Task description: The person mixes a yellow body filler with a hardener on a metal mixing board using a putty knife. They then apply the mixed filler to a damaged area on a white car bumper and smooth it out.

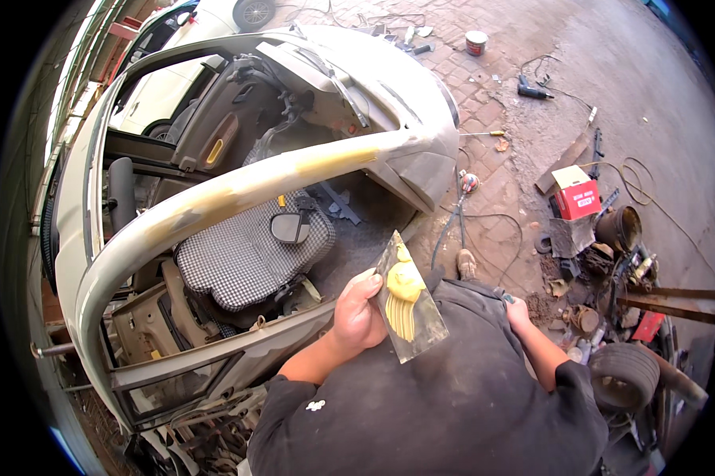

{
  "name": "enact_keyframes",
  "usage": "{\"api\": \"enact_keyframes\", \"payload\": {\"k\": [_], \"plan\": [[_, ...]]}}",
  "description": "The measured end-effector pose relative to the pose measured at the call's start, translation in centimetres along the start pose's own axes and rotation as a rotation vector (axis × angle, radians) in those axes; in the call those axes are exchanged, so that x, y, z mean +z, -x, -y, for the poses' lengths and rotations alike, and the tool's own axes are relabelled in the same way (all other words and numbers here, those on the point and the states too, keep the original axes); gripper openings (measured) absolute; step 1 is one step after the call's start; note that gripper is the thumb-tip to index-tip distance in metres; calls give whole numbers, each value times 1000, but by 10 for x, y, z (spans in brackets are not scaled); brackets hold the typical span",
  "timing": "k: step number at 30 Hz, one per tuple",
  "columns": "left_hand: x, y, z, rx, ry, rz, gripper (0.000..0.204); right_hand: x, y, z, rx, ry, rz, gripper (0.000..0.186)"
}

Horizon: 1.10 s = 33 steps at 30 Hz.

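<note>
My left hand (356, 317) grips a flat, clear-looking plate (427, 327) by its left edge, thumb on top, in front of my chest. A lump of yellow body filler (403, 287) lies on the plate, its lower part drawn into ridges. Down by my right hip, my right hand (519, 314) is closed around something small, of which only a bluish-green edge shows. Ahead on the left stands a stripped car body (433, 170). Its curved roof pillar (254, 184) bears yellow and grey patches of filler and lies beyond my left hand, apart from it.
Inside the car are a checked seat (242, 266) and a loose mirror (289, 228) on it. To the right lie a red box (578, 200), a tyre (623, 377), metal scrap and cables. Farther off are a power tool (533, 90) and a tub (475, 43).
</note>
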<state>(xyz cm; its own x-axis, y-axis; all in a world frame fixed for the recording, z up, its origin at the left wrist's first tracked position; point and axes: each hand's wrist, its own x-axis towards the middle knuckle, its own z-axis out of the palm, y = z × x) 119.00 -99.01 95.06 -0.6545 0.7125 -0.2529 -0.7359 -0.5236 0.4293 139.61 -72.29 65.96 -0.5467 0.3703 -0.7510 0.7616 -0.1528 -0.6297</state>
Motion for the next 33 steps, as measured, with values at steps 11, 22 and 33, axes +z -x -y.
{"api": "enact_keyframes", "payload": {"k": [11, 22, 33], "plan": [[1, -4, 2, 48, -91, -352, 30, -54, -45, 143, -236, -1056, 27, 23], [-1, -11, 4, 29, -162, -387, 30, 5, -57, -16, -149, 316, 27, 44], [11, -6, -8, 85, -139, -384, 31, -20, 2, -53, 160, 150, 210, 26]]}}
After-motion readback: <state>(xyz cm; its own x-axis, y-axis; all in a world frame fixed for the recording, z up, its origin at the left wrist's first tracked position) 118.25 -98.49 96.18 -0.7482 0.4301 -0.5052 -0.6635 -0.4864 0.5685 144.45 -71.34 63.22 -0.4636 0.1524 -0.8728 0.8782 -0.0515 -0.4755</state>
